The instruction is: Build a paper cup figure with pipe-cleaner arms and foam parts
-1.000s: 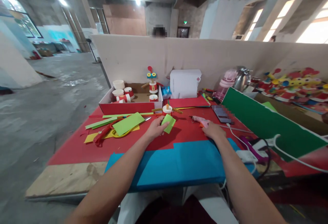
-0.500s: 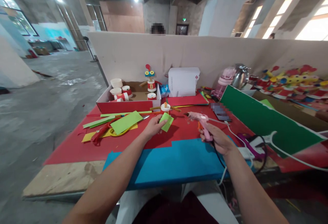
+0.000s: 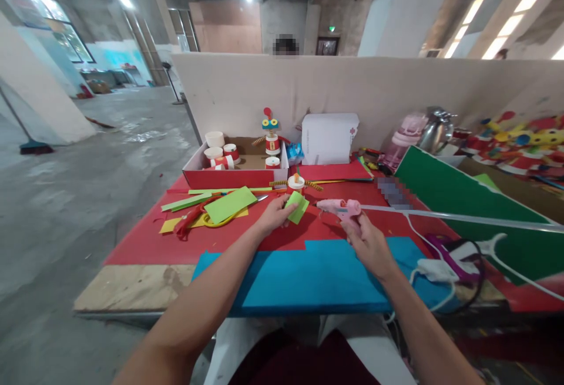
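My left hand (image 3: 277, 216) is closed on a small green paper piece (image 3: 298, 207), held over the red tabletop (image 3: 264, 241). Fingers of my right hand (image 3: 368, 241) wrap round the handle of a pink glue gun (image 3: 346, 210), whose nozzle points left at the green piece, a short gap away. A long clear glue stick (image 3: 462, 218) sticks out of the gun's back to the right. Just behind the green piece stands a small cup figure (image 3: 296, 183) with coiled arms and an orange bit on top; its lower part is hidden.
Behind stands a box (image 3: 233, 178) with paper cups and a finished figure (image 3: 272, 143). Green sheets (image 3: 231, 204) and scissors lie left. A phone (image 3: 394, 193), green-sided box (image 3: 476, 214) and cables are right. A blue mat (image 3: 308, 285) lies in front.
My right hand has turned the glue gun level, its nozzle now nearer the green piece, and the glue stick shows behind it. The whole view has shifted a little to the right.
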`<state>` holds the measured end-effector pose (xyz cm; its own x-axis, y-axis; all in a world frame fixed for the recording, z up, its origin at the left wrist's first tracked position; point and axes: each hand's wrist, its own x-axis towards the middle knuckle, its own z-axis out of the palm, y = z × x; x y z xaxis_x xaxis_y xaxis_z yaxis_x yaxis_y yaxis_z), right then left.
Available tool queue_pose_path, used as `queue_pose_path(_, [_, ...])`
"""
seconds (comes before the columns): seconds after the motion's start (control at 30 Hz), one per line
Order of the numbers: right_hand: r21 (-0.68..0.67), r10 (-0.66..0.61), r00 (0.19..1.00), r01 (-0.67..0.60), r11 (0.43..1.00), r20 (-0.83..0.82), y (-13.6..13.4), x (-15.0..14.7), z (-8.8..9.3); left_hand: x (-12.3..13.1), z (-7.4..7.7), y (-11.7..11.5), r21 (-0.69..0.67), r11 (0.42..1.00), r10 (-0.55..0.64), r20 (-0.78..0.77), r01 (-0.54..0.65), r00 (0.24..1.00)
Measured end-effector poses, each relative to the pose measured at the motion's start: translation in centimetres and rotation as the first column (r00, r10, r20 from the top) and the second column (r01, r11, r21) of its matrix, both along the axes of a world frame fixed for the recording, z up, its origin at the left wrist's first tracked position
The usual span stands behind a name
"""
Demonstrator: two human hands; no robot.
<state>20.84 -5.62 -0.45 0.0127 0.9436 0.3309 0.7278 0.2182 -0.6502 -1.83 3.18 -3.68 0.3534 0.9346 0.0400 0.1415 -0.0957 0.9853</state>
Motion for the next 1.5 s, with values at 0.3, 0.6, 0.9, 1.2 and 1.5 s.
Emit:
queue_pose_path(0.3, [0.159, -0.061, 0.980, 0.030, 0.987, 0.192, 0.4, -1.4, -1.5, 0.1, -0.1, 0.1, 0.025, 0.999, -0.019, -0.025, 0.019, 1.000])
queue_pose_path(0.6, [0.152, -0.123, 0.948, 0.081, 0.985, 0.292, 0.9, -1.6, -1.9, 0.0, -0.4, 0.2, 0.049, 0.998, -0.031, -0.029, 0.032, 0.999])
queue_pose_path(0.9, [0.159, -0.127, 0.933, 0.077, 0.984, 0.337, 1.0, -1.7, -1.9, 0.0, -0.3, 0.2, 0.047, 0.998, -0.035, -0.034, 0.037, 0.999])
queue_pose_path(1.2, [0.169, -0.121, 0.930, 0.065, 0.983, 0.346, 1.1, -1.7, -2.0, 0.0, -0.3, 0.1, 0.050, 0.998, -0.030, -0.027, 0.031, 0.999])
queue_pose_path(1.5, [0.138, -0.090, 0.947, 0.049, 0.989, 0.309, 0.7, -1.9, -1.7, -0.1, 0.0, 0.1, 0.045, 0.998, -0.037, -0.027, 0.038, 0.999])
